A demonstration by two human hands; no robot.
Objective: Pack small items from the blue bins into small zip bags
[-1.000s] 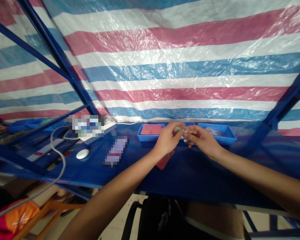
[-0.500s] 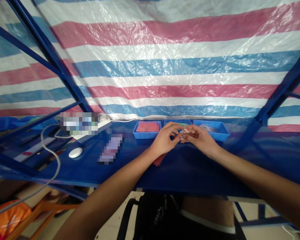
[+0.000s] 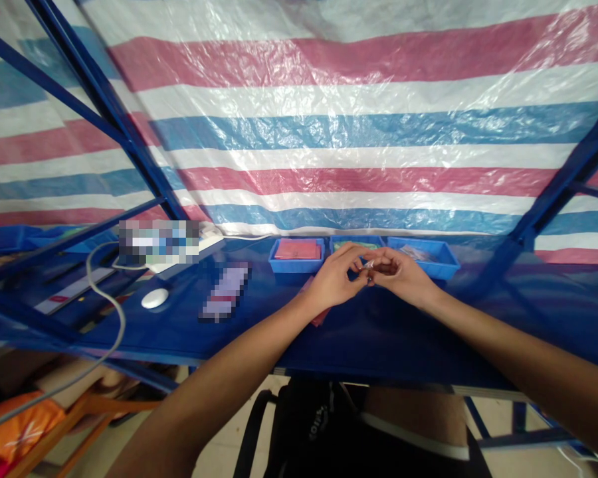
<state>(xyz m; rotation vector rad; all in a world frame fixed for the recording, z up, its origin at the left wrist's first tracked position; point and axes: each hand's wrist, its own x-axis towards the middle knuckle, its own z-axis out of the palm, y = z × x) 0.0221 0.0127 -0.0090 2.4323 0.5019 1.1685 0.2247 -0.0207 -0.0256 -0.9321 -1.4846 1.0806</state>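
Note:
Fingertip to fingertip, my left hand (image 3: 336, 279) and my right hand (image 3: 401, 275) pinch a small, shiny, clear plastic piece (image 3: 368, 265) between them, above the blue table. Its exact kind is too small to make out, and fingers cover most of it. A flat red piece (image 3: 320, 318) lies on the table, partly hidden under my left hand and wrist. Just behind the hands stand a blue tray (image 3: 296, 267) with red flat pieces (image 3: 298, 249), a middle tray with green contents (image 3: 356, 245), and a right tray (image 3: 441, 269) with clear packets (image 3: 416, 253).
To the left are a blurred-out phone-like object (image 3: 224, 292), a white mouse-shaped object (image 3: 155, 298) and a white power strip (image 3: 184, 255) with a grey cable (image 3: 114, 302). Blue metal posts flank the table (image 3: 379, 338). Another person's orange clothing (image 3: 34, 425) shows lower left.
Less of the shiny plastic shows between my fingers now, and the fingertips have shifted slightly around it. The whole view has moved a little; both hands stay in nearly the same place.

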